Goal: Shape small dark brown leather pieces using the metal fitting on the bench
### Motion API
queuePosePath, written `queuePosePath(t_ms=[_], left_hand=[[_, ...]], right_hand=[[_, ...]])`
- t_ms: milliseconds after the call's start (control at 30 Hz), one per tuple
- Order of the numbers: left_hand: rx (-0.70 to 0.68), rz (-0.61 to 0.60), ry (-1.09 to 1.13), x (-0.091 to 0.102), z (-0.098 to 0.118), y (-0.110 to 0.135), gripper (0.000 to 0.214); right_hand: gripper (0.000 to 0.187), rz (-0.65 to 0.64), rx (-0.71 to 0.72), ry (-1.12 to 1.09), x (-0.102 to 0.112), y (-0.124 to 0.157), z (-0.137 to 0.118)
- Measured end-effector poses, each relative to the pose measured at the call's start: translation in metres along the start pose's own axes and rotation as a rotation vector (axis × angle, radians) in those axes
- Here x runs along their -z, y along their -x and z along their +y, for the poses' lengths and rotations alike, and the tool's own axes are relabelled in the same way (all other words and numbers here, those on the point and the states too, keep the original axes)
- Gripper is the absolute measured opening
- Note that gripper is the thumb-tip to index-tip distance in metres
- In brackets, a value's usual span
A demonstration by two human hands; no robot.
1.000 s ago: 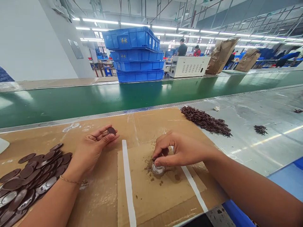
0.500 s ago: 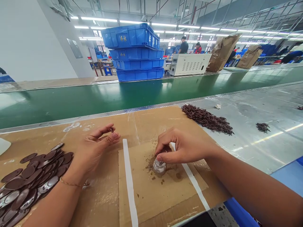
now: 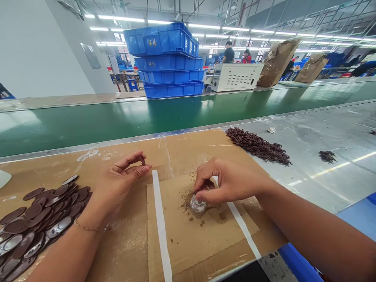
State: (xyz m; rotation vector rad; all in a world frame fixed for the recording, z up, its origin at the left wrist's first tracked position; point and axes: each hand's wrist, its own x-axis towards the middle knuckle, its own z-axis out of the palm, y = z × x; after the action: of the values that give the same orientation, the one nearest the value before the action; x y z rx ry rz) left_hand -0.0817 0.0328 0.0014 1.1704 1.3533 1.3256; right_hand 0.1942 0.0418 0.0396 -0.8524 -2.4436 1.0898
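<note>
Small glass vessel (image 3: 197, 205) — low centre on cardboard sheet (image 3: 176, 250), brown powder (image 3: 186, 203) scattered around it; right hand (image 3: 230, 182) clasps its top, fingertips close and steady. Left hand (image 3: 120, 184) pinches dark sliver (image 3: 142, 160) between thumb and forefinger; dark oval discs (image 3: 44, 209) lower left — green conveyor belt (image 3: 88, 129), blue crates (image 3: 164, 58) beyond.

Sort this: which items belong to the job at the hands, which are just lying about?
Job: left hand pinching a small dark piece; right hand on a shiny round piece; brown powder; dark oval discs.

Lying about: dark brown shreds; stacked blue crates; green conveyor belt.
</note>
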Motion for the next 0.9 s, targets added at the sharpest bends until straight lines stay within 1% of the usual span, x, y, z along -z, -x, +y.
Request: queuePosePath(t_ms=[33, 100, 167, 233, 300, 367, 433, 500, 533, 600, 700, 800, 900], left_hand=[[-0.006, -0.011, 0.010, -0.001, 0.000, 0.001, 0.055], [-0.012, -0.029, 0.039, -0.005, 0.003, 0.006, 0.051], [-0.001, -0.070, 0.083, -0.013, 0.007, 0.013, 0.049], [0.029, -0.135, 0.148, -0.022, 0.010, 0.021, 0.047], [0.079, -0.210, 0.214, -0.031, 0.010, 0.030, 0.044], [0.133, -0.281, 0.259, -0.038, 0.010, 0.037, 0.042], [0.162, -0.353, 0.285, -0.042, 0.009, 0.043, 0.042], [0.165, -0.403, 0.297, -0.045, 0.009, 0.047, 0.042], [0.165, -0.409, 0.296, -0.047, 0.010, 0.048, 0.041], [0.179, -0.388, 0.275, -0.049, 0.010, 0.050, 0.041], [0.174, -0.377, 0.264, -0.050, 0.009, 0.049, 0.040], [0.146, -0.403, 0.296, -0.050, 0.006, 0.047, 0.036], [0.162, -0.397, 0.289, -0.049, 0.005, 0.047, 0.034]], right_hand=[[0.012, 0.024, 0.002, -0.016, 0.001, 0.000, -0.001], [0.014, 0.111, -0.010, -0.080, 0.002, -0.001, -0.003], [0.017, 0.195, -0.046, -0.197, 0.001, -0.002, -0.003], [0.018, 0.212, -0.085, -0.334, -0.003, -0.004, -0.001], [0.017, 0.226, -0.090, -0.465, -0.009, -0.007, 0.002], [0.016, 0.292, -0.050, -0.601, -0.016, -0.010, 0.003], [0.017, 0.357, 0.029, -0.734, -0.022, -0.012, 0.003], [0.016, 0.355, 0.111, -0.830, -0.026, -0.014, 0.001], [0.015, 0.338, 0.140, -0.852, -0.028, -0.014, 0.000], [0.015, 0.294, 0.160, -0.867, -0.030, -0.014, -0.003], [0.015, 0.257, 0.145, -0.826, -0.030, -0.013, -0.006], [0.013, 0.297, 0.177, -0.707, -0.030, -0.011, -0.007], [0.012, 0.346, 0.183, -0.589, -0.030, -0.011, -0.008]])
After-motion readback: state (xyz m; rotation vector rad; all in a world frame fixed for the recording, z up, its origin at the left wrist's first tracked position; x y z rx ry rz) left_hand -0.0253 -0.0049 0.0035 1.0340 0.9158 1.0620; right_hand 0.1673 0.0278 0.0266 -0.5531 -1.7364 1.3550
